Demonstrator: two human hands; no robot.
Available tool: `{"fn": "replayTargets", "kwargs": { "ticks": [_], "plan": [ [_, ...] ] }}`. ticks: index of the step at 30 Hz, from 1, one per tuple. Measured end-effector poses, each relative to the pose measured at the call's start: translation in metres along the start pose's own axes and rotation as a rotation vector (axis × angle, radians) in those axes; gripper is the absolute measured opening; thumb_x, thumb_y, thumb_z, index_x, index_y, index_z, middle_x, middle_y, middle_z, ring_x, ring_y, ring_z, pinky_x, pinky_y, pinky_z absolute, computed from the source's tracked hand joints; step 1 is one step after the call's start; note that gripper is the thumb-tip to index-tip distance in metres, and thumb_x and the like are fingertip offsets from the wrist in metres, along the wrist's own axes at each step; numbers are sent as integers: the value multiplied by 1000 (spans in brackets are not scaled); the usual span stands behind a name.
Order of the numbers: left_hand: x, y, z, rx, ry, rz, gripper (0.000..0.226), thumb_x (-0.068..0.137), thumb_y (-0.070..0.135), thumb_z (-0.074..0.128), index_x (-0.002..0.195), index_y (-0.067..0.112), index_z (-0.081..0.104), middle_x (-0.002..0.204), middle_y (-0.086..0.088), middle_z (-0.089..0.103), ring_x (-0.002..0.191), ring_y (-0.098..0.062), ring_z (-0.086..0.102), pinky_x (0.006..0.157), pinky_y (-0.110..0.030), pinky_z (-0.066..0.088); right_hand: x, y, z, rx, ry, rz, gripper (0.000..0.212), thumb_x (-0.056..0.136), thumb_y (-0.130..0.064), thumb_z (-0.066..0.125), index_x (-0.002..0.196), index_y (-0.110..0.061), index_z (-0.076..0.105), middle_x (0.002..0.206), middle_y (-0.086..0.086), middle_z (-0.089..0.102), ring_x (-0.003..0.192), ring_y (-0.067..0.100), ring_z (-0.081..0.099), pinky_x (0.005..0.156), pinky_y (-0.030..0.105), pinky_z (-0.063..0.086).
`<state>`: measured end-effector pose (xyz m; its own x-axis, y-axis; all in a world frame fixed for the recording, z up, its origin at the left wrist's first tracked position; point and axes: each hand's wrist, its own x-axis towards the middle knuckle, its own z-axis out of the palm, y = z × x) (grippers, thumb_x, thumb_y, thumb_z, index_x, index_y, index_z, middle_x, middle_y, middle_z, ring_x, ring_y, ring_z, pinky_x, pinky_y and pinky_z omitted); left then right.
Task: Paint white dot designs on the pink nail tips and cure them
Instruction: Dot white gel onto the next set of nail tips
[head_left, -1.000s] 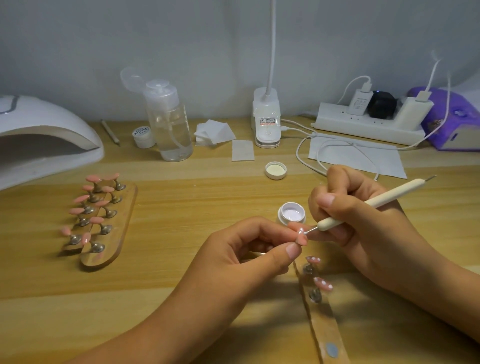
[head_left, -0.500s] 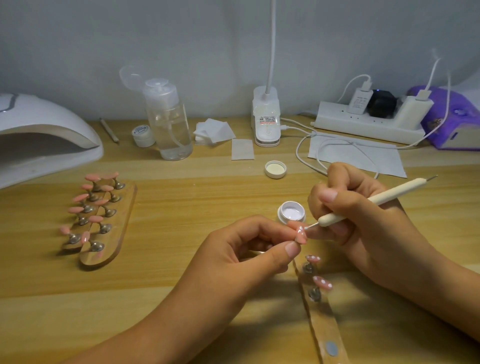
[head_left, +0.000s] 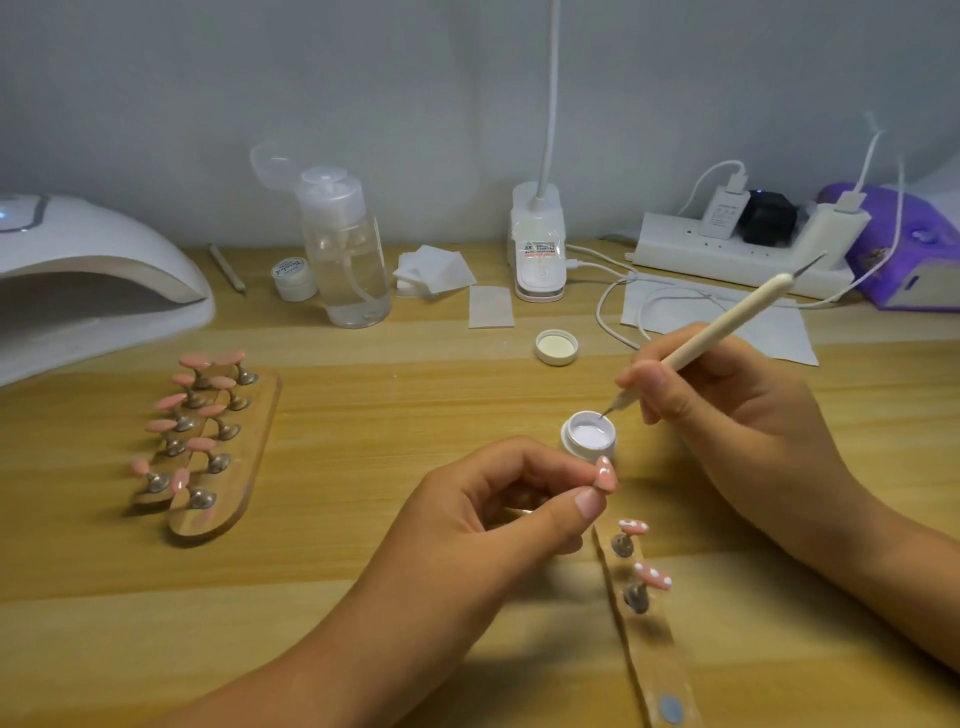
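Observation:
My left hand (head_left: 498, 509) pinches a pink nail tip (head_left: 605, 472) on its stand; white dots show on the tip. My right hand (head_left: 727, 415) holds a cream dotting tool (head_left: 727, 322) like a pen, its metal point dipped at the rim of an open jar of white gel (head_left: 589, 435). Just below my left thumb, a wooden strip (head_left: 649, 649) carries two pink tips with white dots (head_left: 652, 574). Two more wooden holders (head_left: 234, 467) at the left carry several plain pink tips. A white curing lamp (head_left: 88, 291) sits at the far left.
The jar's lid (head_left: 556, 346) lies behind the jar. At the back stand a clear pump bottle (head_left: 345, 249), a small white pot (head_left: 294, 278), cotton pads (head_left: 434, 273), a lamp base (head_left: 537, 249), a power strip (head_left: 727, 249) with cables, and a purple device (head_left: 914, 249).
My right hand lifted the dotting tool away from the held nail tip and swung its point up into the gel jar. My left hand stayed in place with the tip.

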<state>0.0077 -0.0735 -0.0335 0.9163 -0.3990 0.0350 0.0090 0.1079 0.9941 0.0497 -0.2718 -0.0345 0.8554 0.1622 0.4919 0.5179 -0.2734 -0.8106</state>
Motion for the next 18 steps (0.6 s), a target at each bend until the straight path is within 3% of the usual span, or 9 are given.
{"fn": "replayTargets", "kwargs": {
  "ticks": [6,12,18],
  "plan": [
    [0,0,0,-12,1,-5,10,76,23,69,83,25,76,82,10,71,76,-1,61,71,-17,52,0,2,3,-213,-100,-64,16,91,-37,52,90,-24,61,85,-10,60,74,16,53,66,25,44],
    [0,-1,0,2,11,-1,9,76,24,70,83,26,76,83,8,71,76,-2,61,71,-19,53,1,4,3,-241,-135,-46,21,89,-41,52,90,-23,62,81,-3,61,74,21,53,65,37,45],
    [1,-3,-2,11,7,8,11,73,30,74,84,27,76,81,10,70,76,-3,62,70,-17,52,1,4,3,-242,-136,-42,22,89,-42,52,90,-23,63,80,-3,61,73,22,54,65,40,45]
  ]
}}
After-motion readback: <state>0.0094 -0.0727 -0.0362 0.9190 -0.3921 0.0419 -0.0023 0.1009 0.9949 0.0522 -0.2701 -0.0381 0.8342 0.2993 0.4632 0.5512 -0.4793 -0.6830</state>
